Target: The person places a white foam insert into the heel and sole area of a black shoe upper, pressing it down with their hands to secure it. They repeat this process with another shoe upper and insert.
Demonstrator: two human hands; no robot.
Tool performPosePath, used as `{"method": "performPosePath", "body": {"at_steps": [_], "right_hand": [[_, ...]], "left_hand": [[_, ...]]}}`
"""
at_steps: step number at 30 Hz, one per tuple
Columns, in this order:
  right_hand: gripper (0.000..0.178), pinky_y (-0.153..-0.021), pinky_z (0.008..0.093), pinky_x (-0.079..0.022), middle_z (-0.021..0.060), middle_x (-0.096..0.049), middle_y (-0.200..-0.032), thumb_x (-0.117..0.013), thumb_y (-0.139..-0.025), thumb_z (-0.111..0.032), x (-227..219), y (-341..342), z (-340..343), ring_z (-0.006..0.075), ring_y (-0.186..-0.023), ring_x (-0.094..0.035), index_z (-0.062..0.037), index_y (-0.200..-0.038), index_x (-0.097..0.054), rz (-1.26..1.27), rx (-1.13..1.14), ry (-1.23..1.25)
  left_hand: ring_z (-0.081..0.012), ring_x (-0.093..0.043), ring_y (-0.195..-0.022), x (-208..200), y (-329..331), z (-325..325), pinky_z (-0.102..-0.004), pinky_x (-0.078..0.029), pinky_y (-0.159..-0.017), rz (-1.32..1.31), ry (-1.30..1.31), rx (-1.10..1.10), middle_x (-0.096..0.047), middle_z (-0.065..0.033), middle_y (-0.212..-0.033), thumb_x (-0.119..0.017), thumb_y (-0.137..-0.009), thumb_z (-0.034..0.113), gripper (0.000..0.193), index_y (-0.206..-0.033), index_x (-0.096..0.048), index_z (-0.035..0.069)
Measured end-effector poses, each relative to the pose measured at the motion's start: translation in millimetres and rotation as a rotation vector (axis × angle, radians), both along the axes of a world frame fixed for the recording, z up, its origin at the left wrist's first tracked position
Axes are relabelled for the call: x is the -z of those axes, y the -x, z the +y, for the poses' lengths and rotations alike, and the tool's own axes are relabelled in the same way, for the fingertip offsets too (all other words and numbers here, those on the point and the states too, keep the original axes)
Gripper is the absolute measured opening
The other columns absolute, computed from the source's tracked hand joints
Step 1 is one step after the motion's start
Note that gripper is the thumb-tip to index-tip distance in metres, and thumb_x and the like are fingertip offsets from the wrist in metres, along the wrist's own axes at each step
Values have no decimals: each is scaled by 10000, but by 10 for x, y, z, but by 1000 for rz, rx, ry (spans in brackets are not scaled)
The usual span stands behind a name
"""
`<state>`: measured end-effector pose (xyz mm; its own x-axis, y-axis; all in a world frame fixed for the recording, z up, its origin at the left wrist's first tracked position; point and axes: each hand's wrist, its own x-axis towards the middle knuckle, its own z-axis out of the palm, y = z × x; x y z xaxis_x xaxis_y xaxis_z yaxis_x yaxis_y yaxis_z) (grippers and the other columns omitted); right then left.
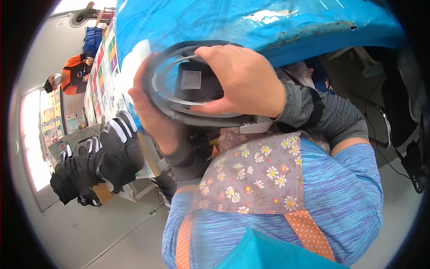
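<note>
Both my hands hold a black shoe (197,85) with a pale rim and a white label inside it, close in front of my chest. My left hand (150,112) cups its left side from underneath, fingers curled over the rim. Across the top lies my right hand (244,80), its thumb reaching into the opening near the label. Grey striped sleeves cover both forearms. The far side of the shoe is hidden behind my hands.
A pile of black-and-white shoes (101,159) lies on a table edge at the left. A blue plastic-covered mass (268,22) fills the top. A person in an orange vest (71,74) sits at the far left, beside coloured charts (105,67). My floral apron (255,175) is below.
</note>
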<state>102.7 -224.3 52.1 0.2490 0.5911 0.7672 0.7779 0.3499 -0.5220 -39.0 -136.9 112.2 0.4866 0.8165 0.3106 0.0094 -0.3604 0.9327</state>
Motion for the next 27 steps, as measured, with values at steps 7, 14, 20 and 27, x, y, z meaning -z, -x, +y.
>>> {"method": "performPosePath", "body": {"at_steps": [7,14,20,27], "right_hand": [[789,-751,381,-535,151,-650,-931,-792,-674,-552,40,-7,55,303,-856,-657,50,-1121,-546,-15,45,-42],[714,-704,378,-528,108,-602,-846,-768,-671,-615,33,2,53,283,-787,-638,-20,-973,-514,3,86,-4],[733,-680,366,-524,103,-589,-832,-767,-655,-647,24,19,75,274,-775,-638,-29,-942,-497,29,101,19],[722,-657,398,-525,130,-610,-829,-866,-595,-537,3,31,73,327,-735,-638,-30,-985,-533,93,52,-10]], "left_hand": [[-289,-560,-1202,-36,-39,8,-417,-432,-1057,16,1,-50,-576,-193,-1311,-264,-1047,366,571,-1334,-515,-59],[-289,-598,-1145,-74,-63,6,-387,-469,-1017,117,-107,-110,-606,-211,-1254,-284,-1027,309,537,-1310,-535,-73],[-277,-608,-1116,-105,-92,-39,-374,-480,-993,102,-55,-108,-611,-213,-1226,-297,-1030,291,516,-1298,-546,-72],[-268,-610,-1091,-127,-55,-69,-360,-477,-978,187,-101,-135,-624,-207,-1190,-276,-1041,274,512,-1290,-552,-78]]}}
